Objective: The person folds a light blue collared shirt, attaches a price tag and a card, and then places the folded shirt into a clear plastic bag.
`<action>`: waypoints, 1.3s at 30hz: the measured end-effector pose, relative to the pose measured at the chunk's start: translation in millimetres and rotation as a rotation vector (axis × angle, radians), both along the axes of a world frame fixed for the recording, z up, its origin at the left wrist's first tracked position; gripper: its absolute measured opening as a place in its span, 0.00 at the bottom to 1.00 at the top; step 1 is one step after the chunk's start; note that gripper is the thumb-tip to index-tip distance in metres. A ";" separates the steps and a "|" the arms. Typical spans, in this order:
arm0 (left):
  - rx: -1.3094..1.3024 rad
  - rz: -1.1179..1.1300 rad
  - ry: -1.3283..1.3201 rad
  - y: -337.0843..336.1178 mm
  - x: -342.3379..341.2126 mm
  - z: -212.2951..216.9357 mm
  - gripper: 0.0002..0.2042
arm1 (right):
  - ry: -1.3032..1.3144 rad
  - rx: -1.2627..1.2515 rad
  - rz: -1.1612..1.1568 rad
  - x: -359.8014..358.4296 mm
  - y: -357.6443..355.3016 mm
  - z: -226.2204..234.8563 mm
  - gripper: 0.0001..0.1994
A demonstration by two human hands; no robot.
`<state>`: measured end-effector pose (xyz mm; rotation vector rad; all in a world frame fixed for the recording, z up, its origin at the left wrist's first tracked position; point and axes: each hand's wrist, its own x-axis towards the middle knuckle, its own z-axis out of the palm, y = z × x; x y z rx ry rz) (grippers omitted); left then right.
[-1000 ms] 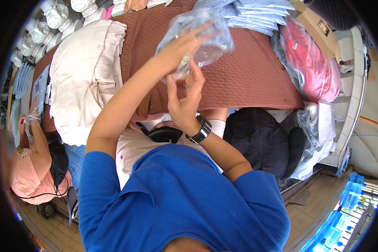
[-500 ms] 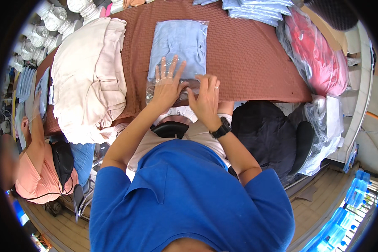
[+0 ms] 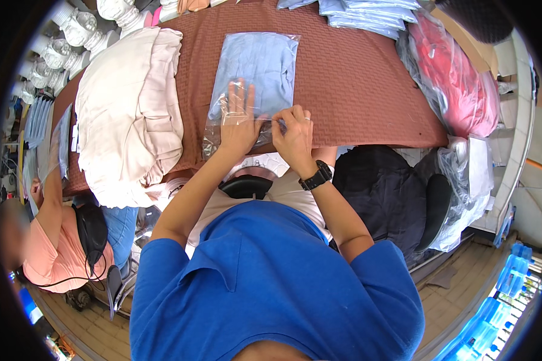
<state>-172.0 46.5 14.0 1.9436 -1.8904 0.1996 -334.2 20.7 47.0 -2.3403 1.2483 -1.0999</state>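
A folded light-blue garment (image 3: pixel 259 60) lies in a clear plastic bag (image 3: pixel 212 137) at the near edge of the brown-covered table. My left hand (image 3: pixel 239 123) rests flat on the lower part of this package, fingers stretched out and pointing away from me. Shiny film shows around those fingers; whether they lie under it or on it I cannot tell. Beside it, my right hand (image 3: pixel 294 133) has its thumb and fingers pinched together at the bag's lower right edge. The bag's near end reaches the table edge, partly hidden by my hands.
Cream cloth (image 3: pixel 129 108) is piled at left. Bagged blue garments (image 3: pixel 367 15) are stacked at the far right, near red bagged items (image 3: pixel 451 72). A black bundle (image 3: pixel 376 195) sits below the table edge. A co-worker (image 3: pixel 66 246) works at the left; white mannequin heads (image 3: pixel 78 27) stand behind.
The bag has shifted slightly toward me. My right hand has gone from loosely spread fingers to a pinch at the bag's edge. My left hand's fingers have drawn closer together.
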 end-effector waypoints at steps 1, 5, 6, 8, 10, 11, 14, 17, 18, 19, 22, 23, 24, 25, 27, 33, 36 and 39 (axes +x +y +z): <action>0.007 -0.061 -0.038 0.9 -2.8 4.6 0.39 | -0.023 0.013 0.003 0.2 -0.3 -0.1 0.03; 0.050 -0.423 -0.018 -10.1 12.3 -3.7 0.35 | -0.036 0.052 0.025 0.1 4.4 9.7 0.03; 0.042 -0.440 -0.005 -16.6 17.2 -5.3 0.34 | -0.052 0.101 0.065 -0.9 5.2 6.2 0.03; 0.098 -0.398 0.067 -22.5 13.9 -3.2 0.33 | -0.082 0.198 0.137 -4.4 5.5 -5.0 0.03; 0.225 -0.274 0.180 -26.6 -1.2 14.2 0.32 | -0.164 0.165 0.177 -6.0 -0.4 -4.7 0.03; 0.113 -0.289 0.067 -28.8 -1.1 10.9 0.32 | -0.205 0.144 0.201 -5.9 -5.1 -3.3 0.03; -0.089 -0.358 -0.115 -39.4 3.7 0.1 0.32 | -0.324 0.153 -0.050 -9.4 -36.0 -16.5 0.05; 0.003 -0.411 0.005 -47.0 3.2 7.7 0.33 | -0.270 0.283 -0.080 -23.3 -67.6 -23.1 0.07; 0.053 -0.374 0.036 -47.3 0.6 10.1 0.33 | -0.207 0.330 0.015 -25.6 -74.7 -25.2 0.09; 0.102 -0.337 0.066 -47.2 -1.8 12.6 0.34 | -0.237 0.398 0.031 -27.7 -75.6 -29.0 0.11; 0.144 -0.341 0.078 -41.8 3.8 20.7 0.35 | -0.319 0.557 0.119 -20.7 -64.4 -10.8 0.16; 0.088 -0.406 0.005 -43.0 7.1 17.1 0.35 | -0.297 0.571 0.128 -22.5 -58.6 -9.1 0.16; 0.031 -0.471 -0.068 -44.6 10.5 11.9 0.36 | -0.275 0.585 0.138 -24.1 -53.1 -7.7 0.16; -0.027 -0.534 -0.141 -46.2 12.5 7.5 0.37 | -0.252 0.599 0.149 -25.3 -49.4 -7.2 0.15; 0.060 -0.551 0.140 -42.4 8.8 11.8 0.36 | -0.236 0.457 0.109 -25.2 -39.4 -16.1 0.20; 0.053 -0.568 0.122 -39.3 16.8 6.3 0.35 | -0.340 0.564 0.145 -22.3 -2.6 -5.7 0.25; 0.056 -0.511 0.101 -36.2 8.6 15.9 0.33 | -0.367 0.609 0.083 -20.3 11.6 -14.8 0.22; 0.023 -0.439 0.096 -38.9 3.0 17.2 0.29 | -0.490 0.699 0.054 -14.2 19.3 -32.5 0.20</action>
